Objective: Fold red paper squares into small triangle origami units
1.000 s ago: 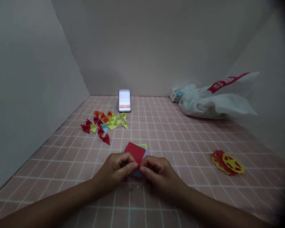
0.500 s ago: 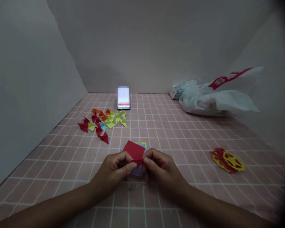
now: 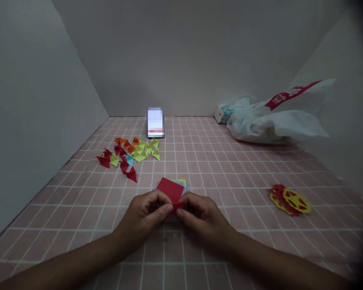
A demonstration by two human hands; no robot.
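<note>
A red sheet of paper (image 3: pixel 171 189) is held between my two hands at the middle of the table, its near edge turned up in a small fold. My left hand (image 3: pixel 148 211) pinches that edge from the left with thumb and forefinger. From the right, my right hand (image 3: pixel 198 211) pinches the same edge, its thumb close to the left thumb. Underneath lies a stack of coloured paper (image 3: pixel 181 182), with yellow and pale blue edges showing; my hands and the red sheet hide most of it.
Several small folded paper birds (image 3: pixel 128 149) in red, orange, yellow and blue lie at the left. Behind them a phone (image 3: pixel 155 123) stands upright. Red and yellow paper cut-outs (image 3: pixel 290 200) lie at the right; a white plastic bag (image 3: pixel 269 125) and a small box (image 3: pixel 220 114) sit at the back right.
My right thumb and fingers have shifted slightly along the folded edge of the red paper. Both hands still grip it, and the whole view has moved a little.
</note>
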